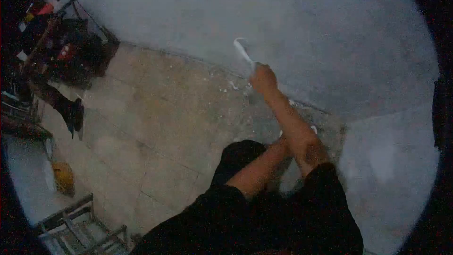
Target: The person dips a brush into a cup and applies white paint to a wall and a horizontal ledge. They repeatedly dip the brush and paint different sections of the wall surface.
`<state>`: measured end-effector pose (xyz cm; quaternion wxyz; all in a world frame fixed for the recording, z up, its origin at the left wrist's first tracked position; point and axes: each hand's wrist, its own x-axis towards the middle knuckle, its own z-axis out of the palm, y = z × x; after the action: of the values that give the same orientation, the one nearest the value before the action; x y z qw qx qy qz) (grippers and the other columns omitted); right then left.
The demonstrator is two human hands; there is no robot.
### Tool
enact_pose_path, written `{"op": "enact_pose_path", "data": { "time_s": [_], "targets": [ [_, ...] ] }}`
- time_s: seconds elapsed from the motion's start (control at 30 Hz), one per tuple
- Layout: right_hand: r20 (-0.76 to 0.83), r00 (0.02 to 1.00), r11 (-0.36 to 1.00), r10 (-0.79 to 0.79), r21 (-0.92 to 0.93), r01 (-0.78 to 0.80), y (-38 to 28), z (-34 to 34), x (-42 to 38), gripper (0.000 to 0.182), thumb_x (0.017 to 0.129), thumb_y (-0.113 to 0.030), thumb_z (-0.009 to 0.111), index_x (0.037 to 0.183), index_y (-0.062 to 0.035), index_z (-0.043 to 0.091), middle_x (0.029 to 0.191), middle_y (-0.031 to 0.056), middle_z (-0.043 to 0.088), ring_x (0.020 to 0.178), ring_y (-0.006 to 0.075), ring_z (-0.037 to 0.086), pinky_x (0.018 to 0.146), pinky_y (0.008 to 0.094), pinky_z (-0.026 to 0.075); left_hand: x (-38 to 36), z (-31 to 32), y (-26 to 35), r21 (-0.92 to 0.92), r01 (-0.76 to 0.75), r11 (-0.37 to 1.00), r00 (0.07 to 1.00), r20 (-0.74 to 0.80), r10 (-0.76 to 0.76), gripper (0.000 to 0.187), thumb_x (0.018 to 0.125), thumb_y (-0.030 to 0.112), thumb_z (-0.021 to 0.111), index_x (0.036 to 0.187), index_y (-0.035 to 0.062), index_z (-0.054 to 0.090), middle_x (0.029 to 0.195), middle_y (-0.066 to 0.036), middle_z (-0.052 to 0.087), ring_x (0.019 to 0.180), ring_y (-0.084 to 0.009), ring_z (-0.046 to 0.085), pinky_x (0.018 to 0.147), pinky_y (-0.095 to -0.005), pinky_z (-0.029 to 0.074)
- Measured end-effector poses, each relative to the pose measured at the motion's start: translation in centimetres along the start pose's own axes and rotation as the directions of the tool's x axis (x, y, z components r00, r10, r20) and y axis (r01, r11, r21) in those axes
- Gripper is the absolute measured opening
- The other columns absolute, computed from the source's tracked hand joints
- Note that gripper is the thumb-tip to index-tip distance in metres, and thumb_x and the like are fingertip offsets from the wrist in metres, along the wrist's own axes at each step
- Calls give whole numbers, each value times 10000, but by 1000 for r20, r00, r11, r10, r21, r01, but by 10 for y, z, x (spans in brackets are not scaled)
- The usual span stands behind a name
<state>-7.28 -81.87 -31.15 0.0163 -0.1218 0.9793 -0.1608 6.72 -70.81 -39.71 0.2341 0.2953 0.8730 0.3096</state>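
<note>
Black sleeves [214, 208] ended above bare forearms [257, 167], the left crossing beneath the right, so the left hand was hidden and its state could not be told. The right hand [264, 79] was closed round the lower end of a slim white tool [244, 53], apparently leaving its length free against the grey wall [354, 28], near white specks [233, 85] on the floor [160, 108]. Farther off was another person's shoe [76, 115]; no label or writing was readable.
</note>
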Motion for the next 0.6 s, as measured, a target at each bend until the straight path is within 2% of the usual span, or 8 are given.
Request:
{"op": "enact_pose_path", "data": {
  "time_s": [0.07,0.13,0.27,0.3,0.37,0.5,0.53,0.6],
  "targets": [
    [70,995,997,-77,11,77,-18,14,11,278,920,-192,618,1069,41,642,972,242,669,895,389,677,803,475,563,-5,6,2,-7,-5,1000,1000,10,5,696,701,346,854,1312,126,605,1264,-156,664,1155,-355,643,957,-517,509],
    [-52,990,991,-131,8,131,-33,28,27,287,887,-191,655,1093,9,651,965,216,676,909,367,682,816,462,570,-8,8,3,0,2,1000,1000,14,-2,692,703,343,852,1311,126,605,1264,-156,664,1154,-355,643,957,-517,509],
    [-30,993,993,-113,33,114,-26,22,23,312,861,-192,681,1117,-16,656,989,197,684,907,361,683,814,465,570,-8,12,0,14,15,1000,1000,18,-15,685,707,336,849,1310,125,603,1265,-156,663,1153,-355,644,956,-517,509],
    [-17,999,994,-48,100,49,-16,13,17,314,855,-193,684,1112,-14,658,984,202,690,892,367,687,807,472,569,-7,9,-2,21,26,999,999,22,-26,683,708,335,848,1310,124,603,1265,-156,663,1153,-355,644,955,-517,509],
    [-5,999,988,39,149,-38,18,-3,-1,316,850,-194,687,1107,-12,660,978,206,695,877,373,692,801,479,568,-2,4,-8,31,37,999,999,25,-37,679,710,331,846,1309,124,602,1265,-156,663,1152,-355,644,955,-517,509],
    [-154,983,994,102,49,-95,122,-36,-56,340,866,-188,672,1151,-2,676,870,171,711,789,360,706,756,469,563,1,-30,-9,46,77,996,996,49,-80,672,714,324,843,1307,123,601,1265,-156,662,1151,-355,644,954,-517,509],
    [-104,989,995,104,6,-104,158,-54,-74,360,867,-183,667,1176,1,670,861,160,709,765,364,695,733,467,555,-1,-46,-3,40,94,995,993,62,-97,670,715,323,842,1307,123,601,1265,-156,662,1151,-355,644,953,-517,509],
    [-80,952,903,295,349,-250,205,-96,-118,376,859,-163,657,1191,15,670,857,160,700,746,343,678,690,496,520,-5,-65,7,27,110,994,992,63,-112,666,717,319,840,1306,122,600,1265,-155,661,1150,-355,644,953,-517,508]
  ]
}}
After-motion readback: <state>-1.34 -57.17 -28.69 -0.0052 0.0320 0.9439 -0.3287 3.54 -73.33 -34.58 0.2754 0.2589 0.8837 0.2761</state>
